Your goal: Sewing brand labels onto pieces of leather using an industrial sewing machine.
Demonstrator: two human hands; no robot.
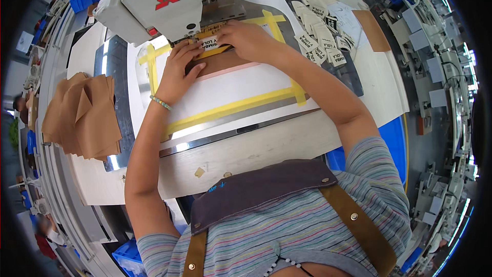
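Label: laid at upper edge of brown piece, beneath sewing machine; apparently mid-placement, no stitching visible
Left hand: grip loose, thumb apart, nothing visibly pinched
Right hand: curled at label's right end; pinching or pressing, can't tell
Spares: label pile, brown stack, seemingly unworked

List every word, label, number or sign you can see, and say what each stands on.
Wording isn't copied out; print stands here:
Cream label, between left hand and right hand: dark capitals, readable.
Loose labels, piled at right: dark capitals, partly readable.
White machine head: red emblem.
Yellow piece above the label: dark marks, too small.
Apron: small blue marks, unreadable.
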